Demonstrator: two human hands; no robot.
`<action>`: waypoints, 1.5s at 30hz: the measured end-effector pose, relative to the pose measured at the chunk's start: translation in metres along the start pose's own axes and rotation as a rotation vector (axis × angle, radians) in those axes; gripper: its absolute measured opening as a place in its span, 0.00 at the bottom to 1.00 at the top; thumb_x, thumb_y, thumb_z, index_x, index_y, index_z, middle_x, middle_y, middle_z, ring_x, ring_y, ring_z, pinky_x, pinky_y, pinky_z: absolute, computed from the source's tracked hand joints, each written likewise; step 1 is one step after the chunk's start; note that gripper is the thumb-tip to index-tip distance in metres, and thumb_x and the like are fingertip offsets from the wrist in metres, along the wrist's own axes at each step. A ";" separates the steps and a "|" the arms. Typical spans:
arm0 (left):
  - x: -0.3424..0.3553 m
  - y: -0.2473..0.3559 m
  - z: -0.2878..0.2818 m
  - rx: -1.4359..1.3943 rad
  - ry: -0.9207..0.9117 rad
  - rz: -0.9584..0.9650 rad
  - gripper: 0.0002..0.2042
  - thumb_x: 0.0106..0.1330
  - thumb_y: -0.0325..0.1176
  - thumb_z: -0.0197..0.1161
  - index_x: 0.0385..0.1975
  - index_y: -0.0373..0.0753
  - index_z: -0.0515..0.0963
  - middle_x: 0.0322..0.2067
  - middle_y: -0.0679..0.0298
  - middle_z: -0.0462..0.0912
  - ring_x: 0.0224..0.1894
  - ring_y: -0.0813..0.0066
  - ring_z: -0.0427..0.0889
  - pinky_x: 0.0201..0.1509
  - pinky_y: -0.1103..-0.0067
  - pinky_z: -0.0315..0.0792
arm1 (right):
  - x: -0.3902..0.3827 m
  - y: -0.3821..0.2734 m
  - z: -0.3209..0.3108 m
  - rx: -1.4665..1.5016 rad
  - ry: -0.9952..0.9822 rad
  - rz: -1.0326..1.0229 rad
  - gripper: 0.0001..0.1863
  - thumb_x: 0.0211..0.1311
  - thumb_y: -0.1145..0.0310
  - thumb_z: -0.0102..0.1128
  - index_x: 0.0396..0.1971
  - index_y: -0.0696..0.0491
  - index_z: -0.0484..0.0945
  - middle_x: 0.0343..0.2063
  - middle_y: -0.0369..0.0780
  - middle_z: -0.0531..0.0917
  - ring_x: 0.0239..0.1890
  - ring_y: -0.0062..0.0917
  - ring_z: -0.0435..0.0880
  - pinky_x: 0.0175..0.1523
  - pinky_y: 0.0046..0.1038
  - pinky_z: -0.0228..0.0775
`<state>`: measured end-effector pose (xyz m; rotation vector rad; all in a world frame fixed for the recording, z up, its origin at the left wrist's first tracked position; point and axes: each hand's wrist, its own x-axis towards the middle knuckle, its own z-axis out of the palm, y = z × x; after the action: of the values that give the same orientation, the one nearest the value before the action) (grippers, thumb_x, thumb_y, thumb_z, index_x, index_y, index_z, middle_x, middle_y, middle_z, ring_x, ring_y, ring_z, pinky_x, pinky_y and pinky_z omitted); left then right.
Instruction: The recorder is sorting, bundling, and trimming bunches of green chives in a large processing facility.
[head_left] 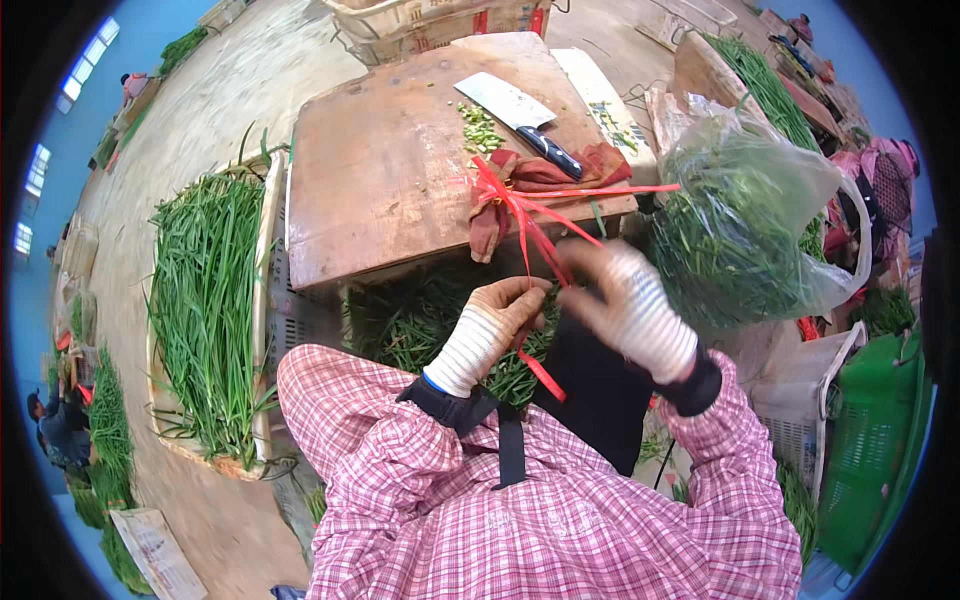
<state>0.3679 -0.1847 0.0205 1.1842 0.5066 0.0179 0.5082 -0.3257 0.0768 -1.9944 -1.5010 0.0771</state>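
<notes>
My left hand [505, 308], in a white striped glove with bare fingertips, pinches a strand of red plastic ribbon [522, 208] over my lap. My right hand [625, 295], gloved alike, is beside it at the ribbon; motion smears its fingers, so its grip is unclear. Several ribbon strands spread from a bunched spot at the near edge of a wooden board [370, 165], and one tail hangs below my hands. A crumpled red-brown cloth [600, 165] lies beside the ribbon. Beyond it rests a cleaver [508, 103] with a black handle, near chopped green stalk pieces [480, 132].
A crate of long green stalks [210, 310] stands at my left. To the right is a clear plastic bag [740, 220] stuffed with greens. Loose greens [420, 320] lie below the board. A green crate [870, 440] is at far right, a pale crate [440, 25] ahead.
</notes>
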 end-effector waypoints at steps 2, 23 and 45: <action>-0.003 -0.005 -0.002 0.028 0.016 0.048 0.15 0.72 0.39 0.59 0.50 0.35 0.78 0.26 0.72 0.78 0.19 0.91 0.66 0.21 0.90 0.58 | 0.024 0.016 0.008 -0.422 0.190 -0.054 0.28 0.46 0.64 0.73 0.49 0.53 0.75 0.41 0.47 0.80 0.46 0.44 0.78 0.52 0.42 0.69; -0.035 0.080 0.113 0.544 -0.462 0.124 0.12 0.73 0.35 0.56 0.39 0.31 0.82 0.16 0.76 0.65 0.20 0.90 0.60 0.23 0.86 0.53 | -0.045 0.028 -0.157 -0.979 0.121 0.364 0.14 0.66 0.68 0.54 0.43 0.64 0.70 0.16 0.35 0.74 0.18 0.23 0.75 0.21 0.23 0.67; 0.010 -0.013 0.154 1.072 -0.445 0.399 0.11 0.71 0.34 0.57 0.39 0.31 0.80 0.25 0.52 0.82 0.26 0.67 0.82 0.33 0.74 0.73 | -0.174 0.076 -0.062 1.263 1.179 0.724 0.06 0.63 0.73 0.62 0.37 0.58 0.80 0.28 0.40 0.85 0.16 0.12 0.69 0.20 0.16 0.55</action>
<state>0.4330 -0.3225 0.0488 2.2503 -0.1824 -0.1938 0.5371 -0.5181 0.0320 -0.9781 0.1556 0.0868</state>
